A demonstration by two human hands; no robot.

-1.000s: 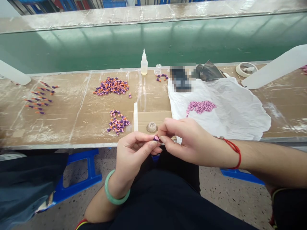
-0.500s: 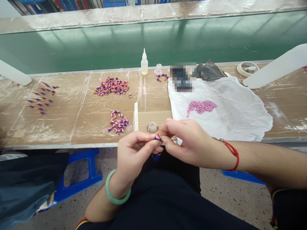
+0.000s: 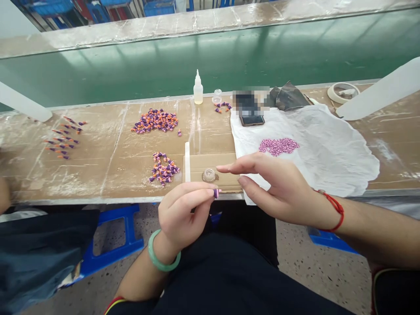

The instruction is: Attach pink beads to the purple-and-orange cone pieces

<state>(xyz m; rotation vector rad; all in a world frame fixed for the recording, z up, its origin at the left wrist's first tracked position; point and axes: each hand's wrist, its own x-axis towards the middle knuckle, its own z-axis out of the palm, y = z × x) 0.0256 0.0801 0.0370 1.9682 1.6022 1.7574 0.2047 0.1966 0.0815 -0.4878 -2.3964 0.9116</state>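
Between the thumb and fingertips of my left hand (image 3: 185, 212) is a small purple and pink piece (image 3: 216, 193), its pink end pointing right. My right hand (image 3: 272, 186) is apart from it, index finger stretched out and thumb lowered, with nothing visible between them. Just beyond the fingers stands a small clear glass jar (image 3: 209, 175) on a cardboard sheet (image 3: 226, 159). A flat white strip (image 3: 187, 162) lies left of the jar. Nearby is a small heap of purple, orange and pink pieces (image 3: 165, 169). Many tiny pink pieces (image 3: 278, 146) lie on a white cloth (image 3: 334, 153).
Farther back are a larger heap of purple and orange pieces (image 3: 155, 121), a dropper bottle (image 3: 197, 89), a phone (image 3: 252, 120) and a tape roll (image 3: 343, 92). Rows of purple-orange pieces (image 3: 65, 136) stand at left. A co-worker's arm (image 3: 4, 194) shows at the left edge.
My right hand has let go of the small piece and drawn back to the right, its fingers opening. My left hand keeps the piece and has turned slightly.
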